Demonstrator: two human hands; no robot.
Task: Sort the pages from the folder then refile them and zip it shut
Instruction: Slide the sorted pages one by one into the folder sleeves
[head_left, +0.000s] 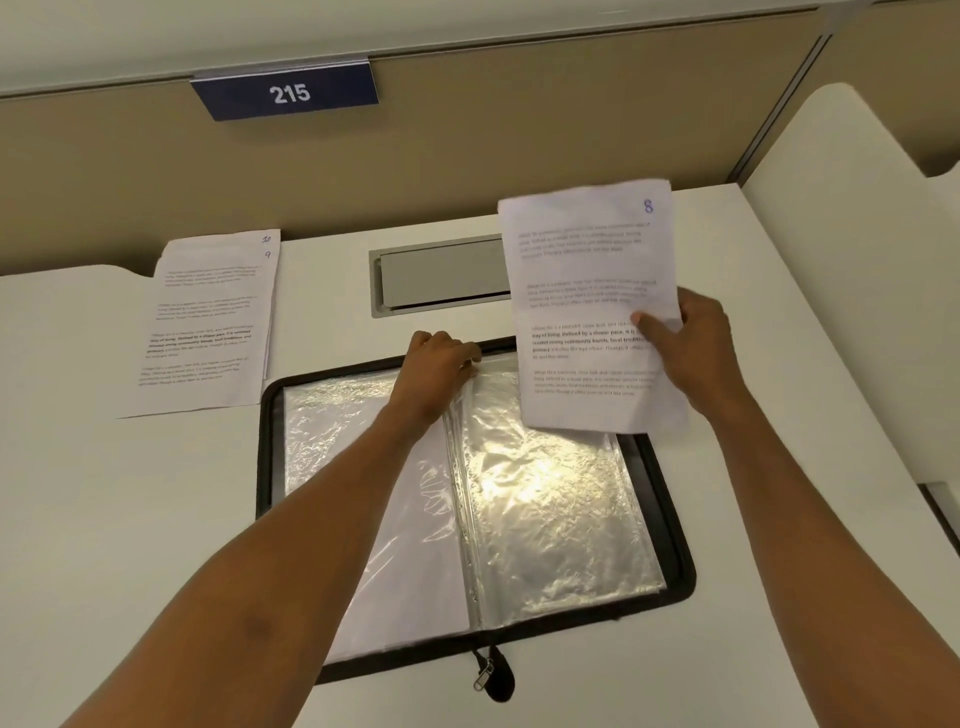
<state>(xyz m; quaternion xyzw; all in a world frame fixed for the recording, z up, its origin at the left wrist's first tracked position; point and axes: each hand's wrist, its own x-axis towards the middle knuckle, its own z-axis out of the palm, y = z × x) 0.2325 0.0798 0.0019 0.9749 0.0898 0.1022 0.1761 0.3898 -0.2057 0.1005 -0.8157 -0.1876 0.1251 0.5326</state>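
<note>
**Above the open folder: one sheet held up**

Above the right half of the folder, the right hand (691, 353) is grasping the page marked 8 (587, 291) by its right edge, thumb lying across the print. The sheet is standing nearly upright, clear of the desk, and its lower edge is overlapping the folder's far right corner.

- Left hand (436, 374): fingers are curling over the far edge of the plastic sleeves (550, 509) at the spine, gripping them.
- Folder (670, 519): black, lying open and flat on the white desk (104, 493), with the zip pull (484, 675) trailing off its near edge.
- Sorted pages (208, 322): lying flat to the far left of the folder, showing the handwritten numbers 10 and 9.
- Cable hatch (441, 275): sitting just beyond the folder.
- Number plate 215 (285, 93): hanging on the far partition.
</note>
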